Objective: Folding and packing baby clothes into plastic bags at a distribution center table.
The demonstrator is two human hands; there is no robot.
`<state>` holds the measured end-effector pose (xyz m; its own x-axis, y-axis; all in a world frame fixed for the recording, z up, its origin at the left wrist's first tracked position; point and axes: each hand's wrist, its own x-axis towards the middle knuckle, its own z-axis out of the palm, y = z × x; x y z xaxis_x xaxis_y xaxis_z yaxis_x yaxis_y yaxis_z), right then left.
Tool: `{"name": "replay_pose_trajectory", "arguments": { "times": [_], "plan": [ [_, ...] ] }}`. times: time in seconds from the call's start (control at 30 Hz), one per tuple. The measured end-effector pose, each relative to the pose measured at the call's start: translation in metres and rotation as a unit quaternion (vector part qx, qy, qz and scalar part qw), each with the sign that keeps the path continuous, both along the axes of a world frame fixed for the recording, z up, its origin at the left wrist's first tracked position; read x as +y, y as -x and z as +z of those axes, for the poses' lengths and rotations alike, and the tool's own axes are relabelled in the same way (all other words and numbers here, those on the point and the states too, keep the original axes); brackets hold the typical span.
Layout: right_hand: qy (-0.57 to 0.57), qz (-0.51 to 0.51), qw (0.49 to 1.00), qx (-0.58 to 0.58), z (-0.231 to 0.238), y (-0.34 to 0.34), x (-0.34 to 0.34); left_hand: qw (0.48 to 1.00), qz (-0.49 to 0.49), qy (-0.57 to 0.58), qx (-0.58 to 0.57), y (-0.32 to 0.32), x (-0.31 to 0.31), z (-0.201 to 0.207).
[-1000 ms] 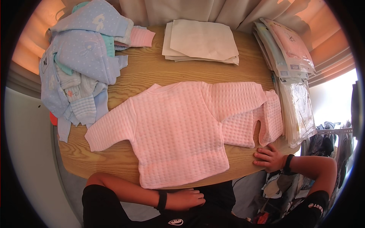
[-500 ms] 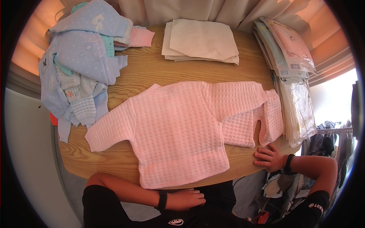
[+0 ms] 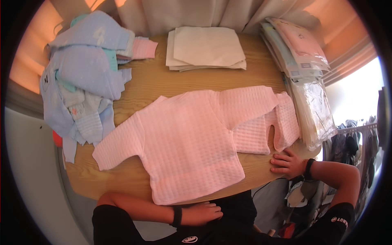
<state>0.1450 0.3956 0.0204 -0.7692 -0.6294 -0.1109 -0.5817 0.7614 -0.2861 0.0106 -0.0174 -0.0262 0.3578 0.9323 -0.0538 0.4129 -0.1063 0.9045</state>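
Observation:
A pink quilted baby top (image 3: 188, 143) lies spread out on the wooden table, its lower hem reaching the near edge. Partly under its right sleeve are pink quilted pants (image 3: 286, 122) in the same fabric. My right hand (image 3: 288, 164) rests on the table's right front edge, fingers spread, just below the pants and holding nothing. Below the near edge, my left hand (image 3: 203, 213) lies across my lap, close to the top's hem. Its fingers are loosely extended with nothing seen in them; the palm side is hidden.
A heap of blue, teal and striped baby clothes (image 3: 85, 77) covers the table's left side. Pale paper sheets (image 3: 208, 47) are stacked at the back. Plastic-packed garments (image 3: 308, 98) pile up on the right. Beyond the right edge, a rack (image 3: 355, 130) holds dark items. Curtains (image 3: 192, 12) hang behind.
The whole view has tilted slightly, so the table and everything on it appear shifted. Both hands keep their places, and the pink clothes lie as before.

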Motion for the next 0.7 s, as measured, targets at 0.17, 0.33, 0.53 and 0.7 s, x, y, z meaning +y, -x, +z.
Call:
{"name": "replay_pose_trajectory", "arguments": {
  "times": [0.17, 0.33, 0.53, 0.7],
  "plan": [
    [-0.097, 0.048, 0.994, 0.003, 0.004, 0.002, 0.004, 1.000, 0.013, -0.017, 0.000, 0.002, 0.002, 0.001],
    [0.005, 0.045, 0.996, 0.078, 0.046, 0.065, -0.044, 0.999, 0.009, -0.027, 0.018, 0.004, 0.000, -0.007],
    [0.045, -0.342, 0.935, 0.078, 0.106, 0.200, -0.082, 0.998, 0.020, -0.043, 0.042, -0.001, -0.007, -0.006],
    [0.223, -0.479, 0.849, -0.013, 0.067, 0.282, -0.026, 0.996, 0.004, -0.065, 0.056, -0.006, -0.010, -0.013]
  ]
}}
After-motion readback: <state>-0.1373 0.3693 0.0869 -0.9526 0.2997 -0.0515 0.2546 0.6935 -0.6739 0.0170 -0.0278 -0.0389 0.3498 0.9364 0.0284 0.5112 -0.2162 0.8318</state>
